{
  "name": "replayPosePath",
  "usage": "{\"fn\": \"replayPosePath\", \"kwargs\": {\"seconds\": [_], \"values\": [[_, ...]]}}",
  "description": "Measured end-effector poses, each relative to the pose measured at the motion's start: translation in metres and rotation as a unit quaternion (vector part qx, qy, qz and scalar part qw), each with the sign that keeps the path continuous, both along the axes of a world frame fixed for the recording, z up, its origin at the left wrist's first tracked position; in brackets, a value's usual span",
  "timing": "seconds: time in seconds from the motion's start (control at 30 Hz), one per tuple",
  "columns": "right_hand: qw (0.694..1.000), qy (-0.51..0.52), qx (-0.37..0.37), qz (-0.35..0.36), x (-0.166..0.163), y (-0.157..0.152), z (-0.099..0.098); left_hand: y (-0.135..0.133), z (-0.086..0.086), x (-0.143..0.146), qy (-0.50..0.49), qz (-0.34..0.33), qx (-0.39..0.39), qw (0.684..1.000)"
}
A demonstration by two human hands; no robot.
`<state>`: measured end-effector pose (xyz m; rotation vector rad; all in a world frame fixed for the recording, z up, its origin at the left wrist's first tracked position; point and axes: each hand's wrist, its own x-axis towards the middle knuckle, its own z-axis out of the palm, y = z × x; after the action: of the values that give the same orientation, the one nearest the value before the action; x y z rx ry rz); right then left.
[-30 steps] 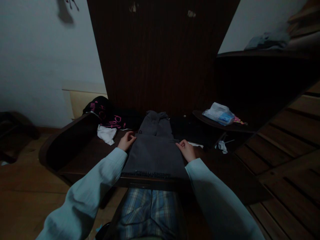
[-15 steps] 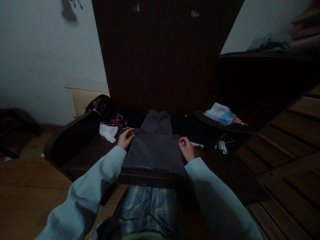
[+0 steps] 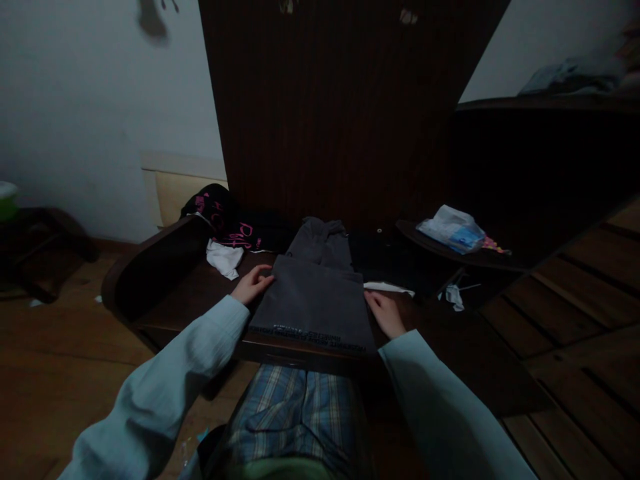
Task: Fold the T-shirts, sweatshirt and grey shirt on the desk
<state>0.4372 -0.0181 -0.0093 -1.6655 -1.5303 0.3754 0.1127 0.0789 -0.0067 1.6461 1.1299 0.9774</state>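
- Lying on the dark wooden table (image 3: pixel 175 303), the grey garment (image 3: pixel 313 303) is between the two hands, in front of the tall panel (image 3: pixel 330 113).
- Its long axis runs away from the person, from the table's front edge toward the panel, leaning very slightly right at the near end.
- The near part is a flat, folded section, wider toward the person; the far part is narrower and bunched, pointing at the panel.
- A row of dark lettering (image 3: pixel 320 337) crosses the near end, roughly square to the long axis; it is too dim to read.
- The fold's far edge also runs crosswise, slanting down a little to the right.
- The left hand (image 3: pixel 254 285) is at the left edge near the far corner, thumb and forefinger curved close to the cloth; I cannot tell whether they pinch it.
- The right hand (image 3: pixel 384 312) is at the right edge, fingers close together, tips by the far corner; whether they grip is unclear.
- Left of the garment lie a white cloth (image 3: pixel 225 259) and a black cloth with pink print (image 3: pixel 215 210).
- To the right, a packet (image 3: pixel 453 230) rests on a small shelf (image 3: pixel 407 233), with a crumpled tissue (image 3: pixel 454 298) below.
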Motion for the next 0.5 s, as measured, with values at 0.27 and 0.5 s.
{"fn": "replayPosePath", "kwargs": {"seconds": [0.27, 0.5], "values": [[0.999, -0.008, -0.024, 0.037, -0.012, -0.064, -0.008, -0.066, 0.008, -0.028, 0.028, -0.082, -0.054, 0.995], [0.996, -0.006, -0.042, 0.076, -0.01, -0.085, -0.006, -0.07, 0.013, -0.036, -0.013, -0.127, -0.102, 0.986]]}}
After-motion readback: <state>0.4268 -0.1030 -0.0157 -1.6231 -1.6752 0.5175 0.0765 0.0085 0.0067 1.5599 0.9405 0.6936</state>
